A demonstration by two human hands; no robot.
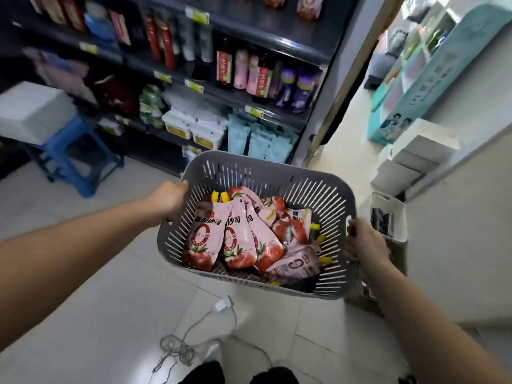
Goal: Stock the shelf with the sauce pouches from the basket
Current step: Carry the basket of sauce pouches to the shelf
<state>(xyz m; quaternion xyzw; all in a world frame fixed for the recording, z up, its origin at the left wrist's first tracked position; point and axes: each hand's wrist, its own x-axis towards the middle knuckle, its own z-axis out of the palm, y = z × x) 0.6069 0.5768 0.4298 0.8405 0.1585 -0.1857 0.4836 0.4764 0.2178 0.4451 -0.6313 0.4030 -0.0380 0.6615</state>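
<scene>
I hold a grey slotted plastic basket (277,173) off the floor in front of me. My left hand (169,200) grips its left rim and my right hand (363,242) grips its right rim. Inside lie several pink sauce pouches (238,239) printed with tomatoes and yellow caps, piled loosely. The dark shelf unit (277,40) stands ahead and to the left, its rows filled with bottles, tubs and bags.
A blue plastic stool (80,151) carrying a white box stands at the left by the shelf. A white charger and tangled cable (221,306) lie on the tiled floor below the basket. White boxes (415,156) and a small white bin (388,217) sit at the right.
</scene>
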